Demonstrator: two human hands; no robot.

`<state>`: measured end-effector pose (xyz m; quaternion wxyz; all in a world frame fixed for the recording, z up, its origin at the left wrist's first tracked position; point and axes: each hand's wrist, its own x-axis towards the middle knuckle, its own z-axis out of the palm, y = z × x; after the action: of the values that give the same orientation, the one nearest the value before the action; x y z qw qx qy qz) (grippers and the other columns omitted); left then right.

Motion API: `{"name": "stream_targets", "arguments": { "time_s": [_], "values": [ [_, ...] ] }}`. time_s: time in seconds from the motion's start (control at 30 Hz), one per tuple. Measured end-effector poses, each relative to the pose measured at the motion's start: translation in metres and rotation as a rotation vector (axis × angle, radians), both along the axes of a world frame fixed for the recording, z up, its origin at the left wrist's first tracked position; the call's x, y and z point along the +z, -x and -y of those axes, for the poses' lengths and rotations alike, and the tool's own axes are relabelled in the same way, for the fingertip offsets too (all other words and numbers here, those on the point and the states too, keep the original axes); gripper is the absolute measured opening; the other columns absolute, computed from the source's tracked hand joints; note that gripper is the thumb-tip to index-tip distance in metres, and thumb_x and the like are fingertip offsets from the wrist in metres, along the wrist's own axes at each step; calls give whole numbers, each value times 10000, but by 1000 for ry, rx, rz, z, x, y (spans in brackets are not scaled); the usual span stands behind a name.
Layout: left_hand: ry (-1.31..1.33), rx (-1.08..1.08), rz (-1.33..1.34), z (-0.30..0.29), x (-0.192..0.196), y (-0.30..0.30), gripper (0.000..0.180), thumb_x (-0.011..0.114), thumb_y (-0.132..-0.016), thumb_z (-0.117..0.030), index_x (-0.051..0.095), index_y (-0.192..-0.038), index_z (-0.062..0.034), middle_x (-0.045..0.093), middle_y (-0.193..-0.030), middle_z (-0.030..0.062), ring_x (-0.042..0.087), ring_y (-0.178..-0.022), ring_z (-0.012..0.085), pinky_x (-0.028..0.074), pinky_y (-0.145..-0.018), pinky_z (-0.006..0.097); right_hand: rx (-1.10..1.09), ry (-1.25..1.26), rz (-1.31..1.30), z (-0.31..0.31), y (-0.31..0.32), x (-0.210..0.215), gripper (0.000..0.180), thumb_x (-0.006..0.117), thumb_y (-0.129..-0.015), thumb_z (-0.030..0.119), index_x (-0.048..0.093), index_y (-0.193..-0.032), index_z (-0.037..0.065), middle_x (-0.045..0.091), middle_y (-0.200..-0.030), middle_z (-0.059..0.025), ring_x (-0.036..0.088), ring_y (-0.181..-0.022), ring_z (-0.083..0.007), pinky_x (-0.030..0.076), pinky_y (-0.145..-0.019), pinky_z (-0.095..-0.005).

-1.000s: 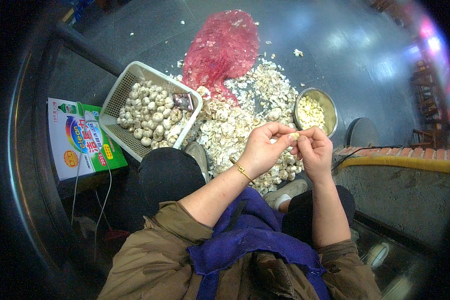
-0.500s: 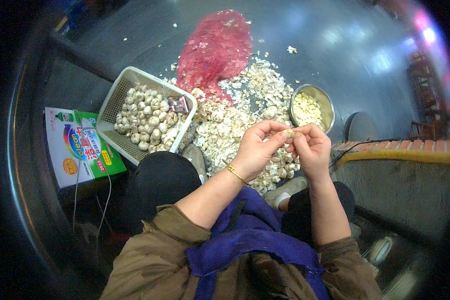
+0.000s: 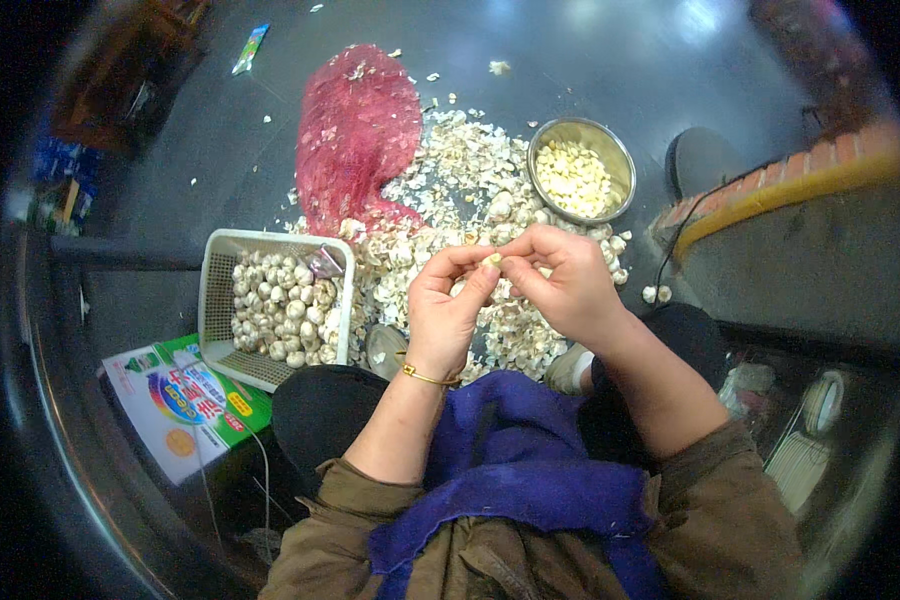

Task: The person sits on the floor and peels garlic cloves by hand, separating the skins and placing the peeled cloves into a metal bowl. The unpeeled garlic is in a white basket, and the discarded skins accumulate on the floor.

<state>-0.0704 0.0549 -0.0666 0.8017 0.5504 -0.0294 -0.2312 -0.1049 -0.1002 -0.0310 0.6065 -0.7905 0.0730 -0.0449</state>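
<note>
A small pale garlic clove [image 3: 492,260] is pinched between the fingertips of both my hands, above a heap of papery skins. My left hand [image 3: 448,300], with a gold bangle at the wrist, grips it by thumb and forefinger. My right hand [image 3: 562,278] closes on it from the other side, thumb and fingers together. Loose garlic skins [image 3: 390,290] are piled on the floor below, with some whole bulbs among them. A steel bowl [image 3: 625,190] beyond my right hand holds peeled cloves [image 3: 573,178]. To the left, a white plastic basket [image 3: 208,290] contains many garlic bulbs [image 3: 285,305].
A red mesh bag [image 3: 355,130] lies flat beyond the skins. Left of my knee is a white and green carton [image 3: 175,410]. A low brick-edged wall [image 3: 800,200] with a yellow pipe runs along the right, a dark cable [image 3: 685,230] beside it.
My view has swung, so the basket, mesh bag and bowl sit differently in the picture. Both hands are still together at the clove, the right one now turned more across it.
</note>
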Motion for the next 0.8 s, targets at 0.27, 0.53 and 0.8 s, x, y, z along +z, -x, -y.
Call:
{"name": "stream_targets", "arguments": {
  "time_s": [0.27, 0.53, 0.8],
  "values": [
    [-48, -26, 17, -1, -2, 2, 179, 703, -898, -85, 660, -1064, -35, 686, -939, 36, 583, -720, 72, 480, -637, 209, 122, -105, -62, 14, 0, 2, 105, 639, -835, 91, 636, -823, -14, 669, -682, -126, 659, -617, -171, 498, -563, -316],
    [55, 14, -65, 1, 3, 2, 162, 688, -916, -94, 640, -1061, -42, 681, -901, 39, 594, -725, 80, 489, -630, 220, 52, -193, -16, 6, -3, 0, 130, 616, -867, 98, 636, -820, -22, 670, -671, -108, 653, -630, -129, 499, -561, -296],
    [329, 24, -283, -5, 12, 0, 151, 653, -935, -133, 607, -1072, -92, 655, -953, 49, 615, -808, 135, 519, -664, 291, 41, -137, 9, 6, -2, 4, 97, 608, -890, 72, 616, -871, -23, 643, -691, -100, 642, -654, -115, 505, -572, -296]
  ]
}}
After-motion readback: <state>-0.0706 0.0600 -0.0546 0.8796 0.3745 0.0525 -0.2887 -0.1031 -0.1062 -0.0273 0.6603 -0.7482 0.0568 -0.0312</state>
